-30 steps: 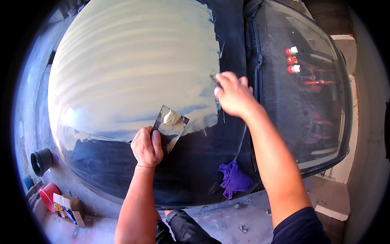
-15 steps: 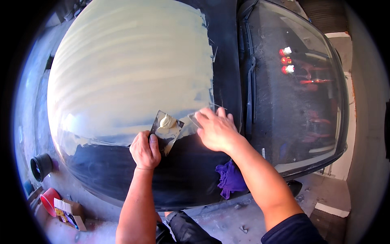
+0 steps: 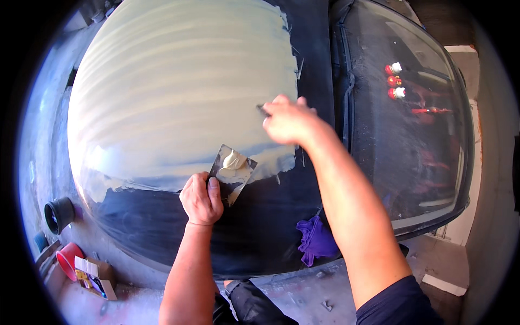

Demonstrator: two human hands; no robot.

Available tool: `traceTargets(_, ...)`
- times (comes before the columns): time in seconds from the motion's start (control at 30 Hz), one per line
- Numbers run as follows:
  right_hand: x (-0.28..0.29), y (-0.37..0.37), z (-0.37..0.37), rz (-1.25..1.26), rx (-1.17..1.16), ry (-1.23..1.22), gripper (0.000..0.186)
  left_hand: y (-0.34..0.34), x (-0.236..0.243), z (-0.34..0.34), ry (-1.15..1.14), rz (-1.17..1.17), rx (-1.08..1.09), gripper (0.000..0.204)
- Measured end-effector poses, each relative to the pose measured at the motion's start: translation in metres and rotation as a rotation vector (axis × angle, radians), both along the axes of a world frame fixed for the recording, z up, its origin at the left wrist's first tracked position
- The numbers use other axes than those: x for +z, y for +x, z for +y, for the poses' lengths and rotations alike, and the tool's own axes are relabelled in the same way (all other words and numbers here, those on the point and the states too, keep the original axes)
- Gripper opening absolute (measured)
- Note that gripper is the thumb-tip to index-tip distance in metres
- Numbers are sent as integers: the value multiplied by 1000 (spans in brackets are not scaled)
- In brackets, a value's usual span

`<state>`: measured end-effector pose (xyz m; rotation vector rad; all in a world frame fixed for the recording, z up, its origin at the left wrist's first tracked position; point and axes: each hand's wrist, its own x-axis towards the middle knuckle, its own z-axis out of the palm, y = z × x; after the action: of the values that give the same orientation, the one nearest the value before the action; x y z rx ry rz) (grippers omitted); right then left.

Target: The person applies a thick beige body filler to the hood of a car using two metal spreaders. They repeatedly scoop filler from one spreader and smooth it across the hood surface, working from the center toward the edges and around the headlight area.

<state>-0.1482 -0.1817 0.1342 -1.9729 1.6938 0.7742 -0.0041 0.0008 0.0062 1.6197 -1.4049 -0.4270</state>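
Note:
My left hand (image 3: pixel 199 200) grips the handle end of a flat metal putty plate (image 3: pixel 240 177), thumb on top. A dollop of cream putty (image 3: pixel 234 160) sits on it. Farther off and to the right, my right hand (image 3: pixel 291 123) is closed on a scraper (image 3: pixel 262 110); only its dark edge shows past the fingers, slightly blurred. Both hands are over a black car hood (image 3: pixel 157 219). A cream putty layer (image 3: pixel 179 81) covers most of the hood, streaked in long curved bands. Dark patches show through along its near border, by the plate.
A purple cloth (image 3: pixel 317 239) lies on the hood's near right part. The windshield (image 3: pixel 406 141) and wipers (image 3: pixel 348 103) are to the right. On the floor at left stand a black bucket (image 3: pixel 58 215), a red bucket (image 3: pixel 68 260) and an open cardboard box (image 3: pixel 96 276).
My right hand has moved away from the plate, farther over the putty layer, with the scraper. My left hand still holds the plate in nearly the same place; the view has shifted slightly.

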Motion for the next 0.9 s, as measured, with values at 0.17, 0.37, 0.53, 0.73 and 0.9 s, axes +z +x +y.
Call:
traceTargets(0.17, -10, -18, 51, -31, 167, -38, 38, -4, -2, 0, 5, 7, -7, 13)
traceTargets(0.37, 3, -46, 76, 9, 331, -39, 44, -1, -2, 0, 13, 8, -10, 13)
traceTargets(0.53, 8, -69, -12, 6, 55, -254, 44, -1, -2, 2, 33, 22, -19, 12)
traceTargets(0.73, -19, -40, -20, -14, 15, -170, 44, -3, -3, -1, -3, 8, -25, 12)
traceTargets(0.9, -23, -50, 21, -87, 95, -187, 46, -2, -2, 2, 46, 7, -11, 11)
